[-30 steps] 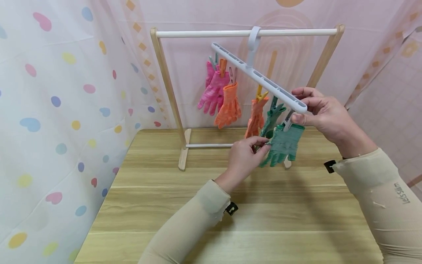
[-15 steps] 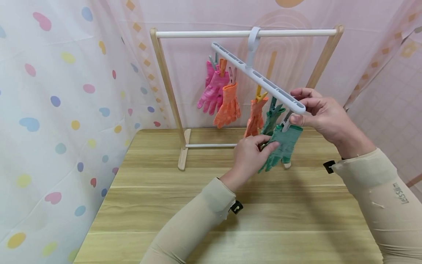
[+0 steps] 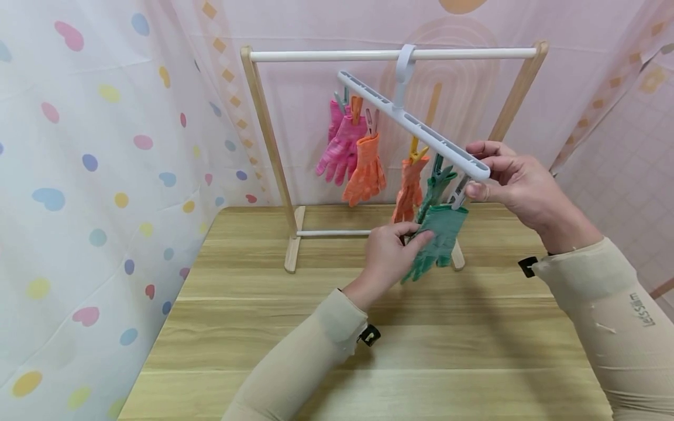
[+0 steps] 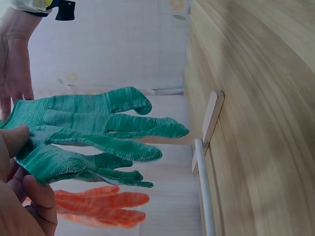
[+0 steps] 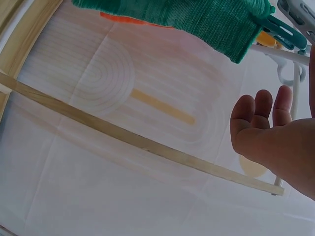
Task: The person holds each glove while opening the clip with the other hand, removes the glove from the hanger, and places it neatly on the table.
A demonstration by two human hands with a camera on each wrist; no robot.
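A green knit glove (image 3: 442, 240) hangs below the near right end of a grey hanger (image 3: 444, 143). My left hand (image 3: 388, 254) pinches it at its left edge, thumb in front; its fingers hang down in the left wrist view. My right hand (image 3: 526, 190) is at the hanger's end and pinches a grey clothespin (image 3: 460, 192), whose tip is right at the glove's cuff. Just behind, a second green glove (image 3: 432, 190) hangs from a teal clothespin (image 5: 283, 32). An orange glove (image 3: 408, 187) hangs beyond it from a yellow clothespin (image 3: 418, 155).
The hanger hooks over the white top bar (image 3: 326, 56) of a wooden-sided rack (image 3: 268, 140). Pink gloves (image 3: 342, 146) and another orange glove (image 3: 367, 172) hang at its far end. The rack stands on a wood-grain table (image 3: 247, 339), before a patterned curtain (image 3: 105, 175).
My left hand has taken a fuller hold on the green glove and drawn it left and down, so its cuff is lower against the clothespin. My right hand has stayed nearly still.
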